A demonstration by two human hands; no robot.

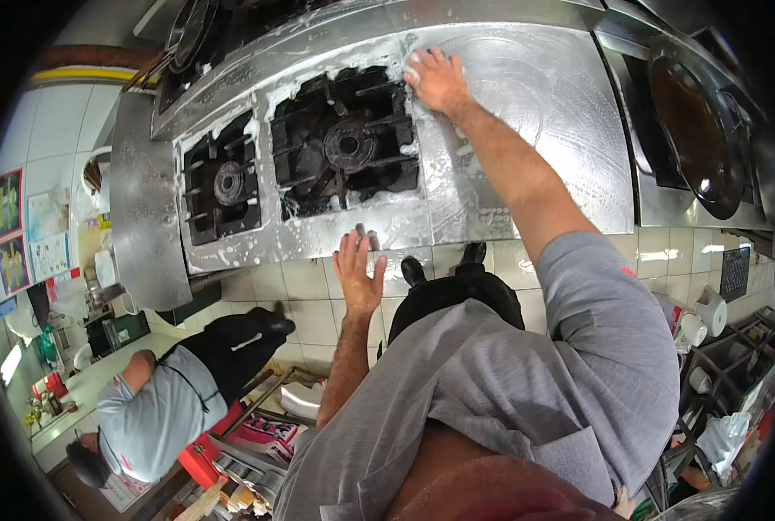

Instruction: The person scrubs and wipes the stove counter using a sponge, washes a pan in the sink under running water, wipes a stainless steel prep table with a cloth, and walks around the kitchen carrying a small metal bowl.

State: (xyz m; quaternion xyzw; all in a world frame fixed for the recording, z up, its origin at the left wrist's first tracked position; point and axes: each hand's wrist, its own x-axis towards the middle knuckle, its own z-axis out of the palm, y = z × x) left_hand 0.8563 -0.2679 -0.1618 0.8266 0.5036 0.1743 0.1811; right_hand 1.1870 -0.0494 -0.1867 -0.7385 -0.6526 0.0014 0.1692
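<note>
My right hand [440,82] reaches to the back of the soapy steel stove top [526,113], right beside the large burner. Its fingers press down over a small whitish patch; whether this is a pad or only foam I cannot make out. My left hand [359,276] is at the stove's front edge, fingers spread and nothing in it. White suds surround the large burner grate [347,143] and the smaller burner grate [228,181] to its left. Swirled wet streaks cover the flat steel plate on the right.
A dark wok [698,130] with brown liquid sits to the right of the stove. At lower left, a co-worker in a grey shirt [166,417] leans over a counter [70,408]. Racks with goods [266,434] stand behind me, on a tiled floor [309,304].
</note>
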